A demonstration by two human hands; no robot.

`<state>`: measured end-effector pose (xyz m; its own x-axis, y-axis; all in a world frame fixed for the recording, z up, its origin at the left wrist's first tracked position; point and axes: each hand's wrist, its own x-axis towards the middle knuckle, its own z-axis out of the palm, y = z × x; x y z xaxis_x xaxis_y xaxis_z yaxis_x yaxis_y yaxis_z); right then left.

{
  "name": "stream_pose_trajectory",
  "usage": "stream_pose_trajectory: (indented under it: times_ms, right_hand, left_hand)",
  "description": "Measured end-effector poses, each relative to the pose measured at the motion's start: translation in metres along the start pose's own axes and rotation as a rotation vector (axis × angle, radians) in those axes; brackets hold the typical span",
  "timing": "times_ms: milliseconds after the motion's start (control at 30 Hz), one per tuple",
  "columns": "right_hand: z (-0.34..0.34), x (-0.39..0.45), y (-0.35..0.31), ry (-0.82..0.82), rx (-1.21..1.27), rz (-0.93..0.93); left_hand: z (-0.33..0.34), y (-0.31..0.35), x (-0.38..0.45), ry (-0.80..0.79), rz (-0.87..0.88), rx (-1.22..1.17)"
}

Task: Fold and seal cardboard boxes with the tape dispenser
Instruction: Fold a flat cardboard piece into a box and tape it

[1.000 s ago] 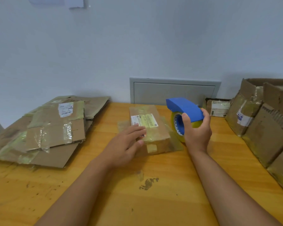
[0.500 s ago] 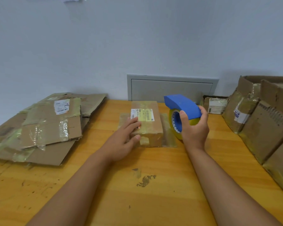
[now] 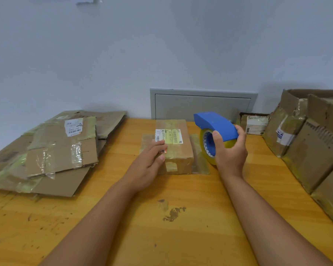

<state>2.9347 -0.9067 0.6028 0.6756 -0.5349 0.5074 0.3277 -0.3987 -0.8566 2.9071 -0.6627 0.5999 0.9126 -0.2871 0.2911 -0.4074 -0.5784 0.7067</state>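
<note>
A small closed cardboard box (image 3: pixel 178 148) with a white label and yellowish tape on top stands mid-table, side flaps or tape spread flat beside it. My left hand (image 3: pixel 149 164) lies flat against its left near corner, fingers together on the top edge. My right hand (image 3: pixel 231 152) grips a blue tape dispenser (image 3: pixel 214 124) with a yellowish tape roll, held just right of the box with the roll's lower edge near the table.
Flattened taped cardboard sheets (image 3: pixel 52 150) are stacked at the left. Larger worn boxes (image 3: pixel 311 143) line the right edge, and a small labelled box (image 3: pixel 255 123) sits at the back right. A grey wall panel (image 3: pixel 202 104) is behind the wooden table (image 3: pixel 181 227).
The view has shifted slightly. My left hand slid from the box top to its left near corner; the dispenser has stayed beside the box's right side.
</note>
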Motion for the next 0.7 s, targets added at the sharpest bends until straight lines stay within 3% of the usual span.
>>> stream_pose_trajectory:
  times_ms: [367,700]
  right_hand:
    - [-0.001,-0.001,-0.003,-0.002,-0.009,0.018]
    - [0.0,-0.001,-0.007,-0.012,-0.018,0.039]
  left_hand:
    - [0.002,-0.006,-0.005,-0.065,0.017,-0.018]
    - [0.011,0.004,-0.001,0.06,-0.07,-0.194]
